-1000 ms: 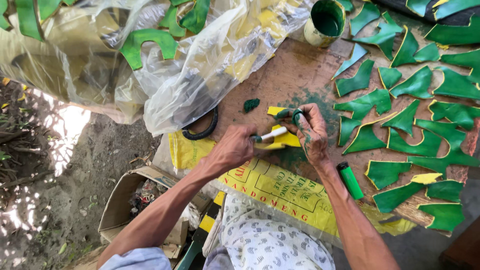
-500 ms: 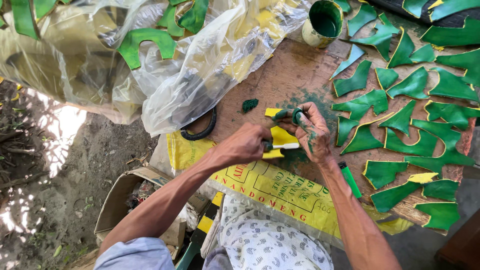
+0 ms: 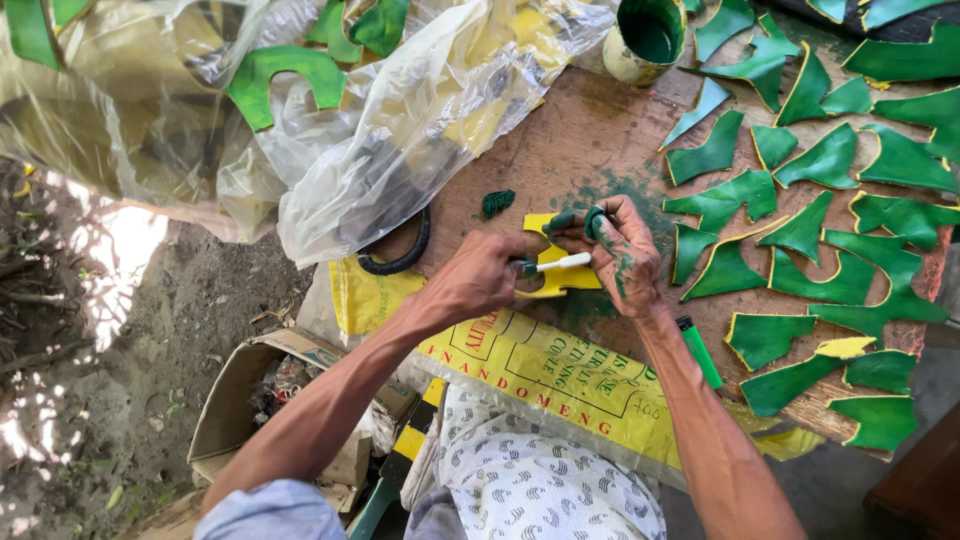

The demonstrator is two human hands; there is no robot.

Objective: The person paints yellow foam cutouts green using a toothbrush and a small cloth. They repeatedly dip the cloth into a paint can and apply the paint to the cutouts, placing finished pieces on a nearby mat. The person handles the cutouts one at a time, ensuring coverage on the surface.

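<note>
Yellow cut-out piece [image 3: 562,268]: looked light, thin, flexible; pinched at dry edge by paint-smeared right hand [image 3: 622,255]. Left hand [image 3: 482,278] closed around white-handled brush [image 3: 556,264].

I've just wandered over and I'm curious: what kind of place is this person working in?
It looks like a makeshift outdoor craft workplace. A rough board table stands over bare earth, rows of green-painted cut pieces lie spread on it, and a can of green paint sits at the far edge.

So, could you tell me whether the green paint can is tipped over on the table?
No, the paint can stands upright at the table's far edge, its open mouth facing up.
</note>
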